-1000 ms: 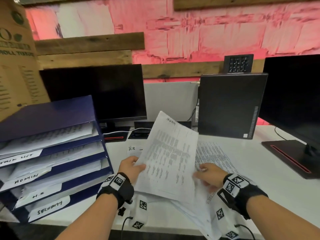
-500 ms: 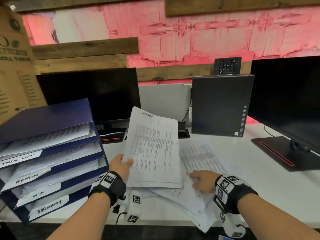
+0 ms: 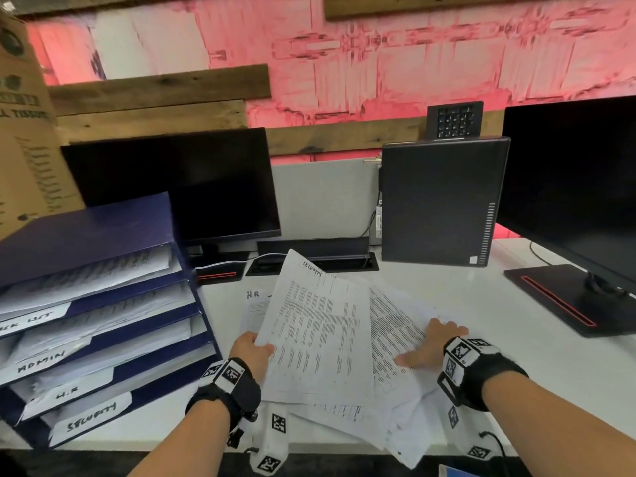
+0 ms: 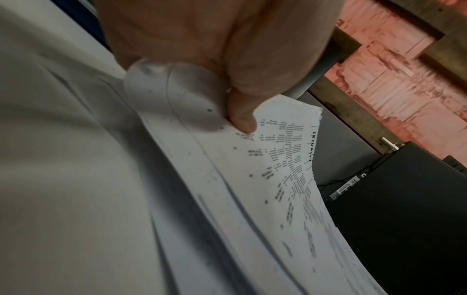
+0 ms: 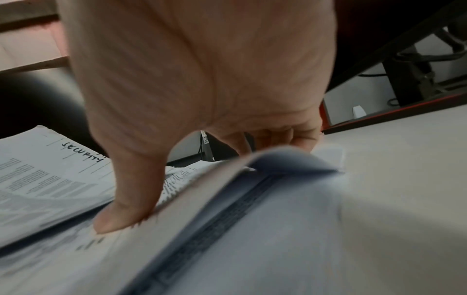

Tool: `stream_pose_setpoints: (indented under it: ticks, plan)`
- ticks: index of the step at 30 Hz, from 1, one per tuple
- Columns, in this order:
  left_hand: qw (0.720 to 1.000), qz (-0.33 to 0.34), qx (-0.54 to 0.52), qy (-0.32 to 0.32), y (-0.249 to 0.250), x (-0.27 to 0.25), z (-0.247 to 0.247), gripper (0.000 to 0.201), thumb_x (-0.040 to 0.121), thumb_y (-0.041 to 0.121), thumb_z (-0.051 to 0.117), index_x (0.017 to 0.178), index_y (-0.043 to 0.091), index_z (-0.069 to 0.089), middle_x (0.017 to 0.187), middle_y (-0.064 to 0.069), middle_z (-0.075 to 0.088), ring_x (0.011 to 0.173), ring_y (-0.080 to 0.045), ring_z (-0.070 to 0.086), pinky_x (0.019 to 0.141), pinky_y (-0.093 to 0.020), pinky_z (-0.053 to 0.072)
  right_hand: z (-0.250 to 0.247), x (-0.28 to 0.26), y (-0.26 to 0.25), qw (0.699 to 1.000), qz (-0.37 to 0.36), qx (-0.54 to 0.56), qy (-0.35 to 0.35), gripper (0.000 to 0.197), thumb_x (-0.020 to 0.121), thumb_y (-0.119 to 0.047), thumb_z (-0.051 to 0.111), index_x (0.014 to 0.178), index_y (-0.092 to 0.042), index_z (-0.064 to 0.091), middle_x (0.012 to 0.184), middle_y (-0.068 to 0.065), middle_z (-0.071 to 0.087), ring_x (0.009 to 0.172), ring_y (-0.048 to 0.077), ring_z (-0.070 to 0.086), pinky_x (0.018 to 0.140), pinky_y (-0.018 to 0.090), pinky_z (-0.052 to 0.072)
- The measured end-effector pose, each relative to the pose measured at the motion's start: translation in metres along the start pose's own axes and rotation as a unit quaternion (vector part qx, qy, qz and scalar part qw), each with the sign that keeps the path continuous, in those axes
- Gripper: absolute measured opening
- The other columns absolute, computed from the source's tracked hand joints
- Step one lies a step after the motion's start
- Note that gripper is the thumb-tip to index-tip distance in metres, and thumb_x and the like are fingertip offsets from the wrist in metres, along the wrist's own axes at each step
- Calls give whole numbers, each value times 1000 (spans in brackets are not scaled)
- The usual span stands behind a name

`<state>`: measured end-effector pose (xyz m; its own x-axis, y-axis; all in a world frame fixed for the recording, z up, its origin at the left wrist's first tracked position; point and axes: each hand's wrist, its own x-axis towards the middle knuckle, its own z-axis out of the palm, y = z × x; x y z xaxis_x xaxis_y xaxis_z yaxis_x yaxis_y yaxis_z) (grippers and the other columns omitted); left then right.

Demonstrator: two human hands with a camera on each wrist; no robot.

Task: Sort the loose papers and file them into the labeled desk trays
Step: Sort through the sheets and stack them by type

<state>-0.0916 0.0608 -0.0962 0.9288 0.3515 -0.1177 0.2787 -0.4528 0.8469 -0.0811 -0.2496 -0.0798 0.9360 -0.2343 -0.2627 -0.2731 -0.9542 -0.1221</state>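
Note:
My left hand (image 3: 251,352) pinches the left edge of a printed sheet headed "SECURITY" (image 3: 320,339), held tilted just above the desk. In the left wrist view the thumb (image 4: 242,119) presses on that sheet (image 4: 278,179). My right hand (image 3: 430,342) rests flat, fingers spread, on the loose paper pile (image 3: 395,407). Its thumb (image 5: 126,199) presses a sheet while another sheet (image 5: 252,229) bulges up beside it. A navy tray rack (image 3: 192,304) stands at the left with several labeled trays. Its bottom label reads SECURITY (image 3: 91,421).
A sheet marked "H.R" (image 3: 253,304) lies behind the held one. Two dark monitors (image 3: 206,187) (image 3: 578,173) and a black computer tower (image 3: 440,201) line the back. A cardboard box (image 3: 24,132) rises behind the rack. White desk (image 3: 516,356) shows at the right.
The SECURITY sheet has come down from upright to a lower, flatter tilt in my left hand. My right hand has spread flat on the pile.

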Motion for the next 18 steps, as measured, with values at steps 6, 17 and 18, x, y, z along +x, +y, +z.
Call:
stream_pose_setpoints:
  ticks: [6,17,18]
  plan:
    - [1000,7,0,4,3,0,0,11,93,5,54,104,5,55,92,-7,58,74,-18,53,54,-21,38,1,7,2,997,-16,63,-31,113,49,-76,72,132,-8,39,123,5,55,109,21,57,94,34,50]
    - [998,51,-18,36,1,-22,-44,26,93,4,53,118,2,60,113,-15,64,87,-20,55,74,-25,41,-25,-16,-8,966,-112,202,120,16,84,-9,56,91,-22,49,98,2,58,84,20,57,71,27,45]
    - [997,49,-32,42,0,-25,-52,27,93,3,53,119,2,61,114,-15,65,87,-21,55,76,-25,41,-29,-20,-9,960,-108,220,139,18,85,-7,55,92,-22,49,97,2,57,83,21,56,70,26,43]
